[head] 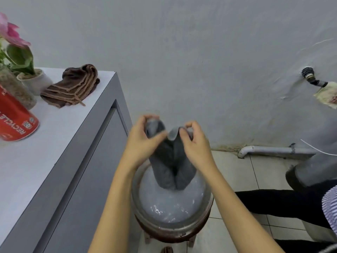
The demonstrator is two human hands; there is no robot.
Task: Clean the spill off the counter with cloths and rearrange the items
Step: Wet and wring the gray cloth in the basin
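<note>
1. Over the basin [171,212], a grey cloth [170,161] is held up by both hands, its lower folds touching the cloudy water.
2. The cloth's upper left corner is pinched by the left hand [144,141], fingers curled round it; the upper right corner is pinched by the right hand [196,143] in the same way. Neither hand is free.
3. The cloth hangs with its long axis roughly vertical, from the hands down to the water.
4. The counter [60,128] lies to the left of the hands and is nearer the left hand; any wiping must be carried that way.
5. On the counter a brown cloth [73,86] is seen folded near the far edge, with a red can [16,123] and potted plant [27,70] beside it.
6. No spill can be made out on the counter top.
</note>
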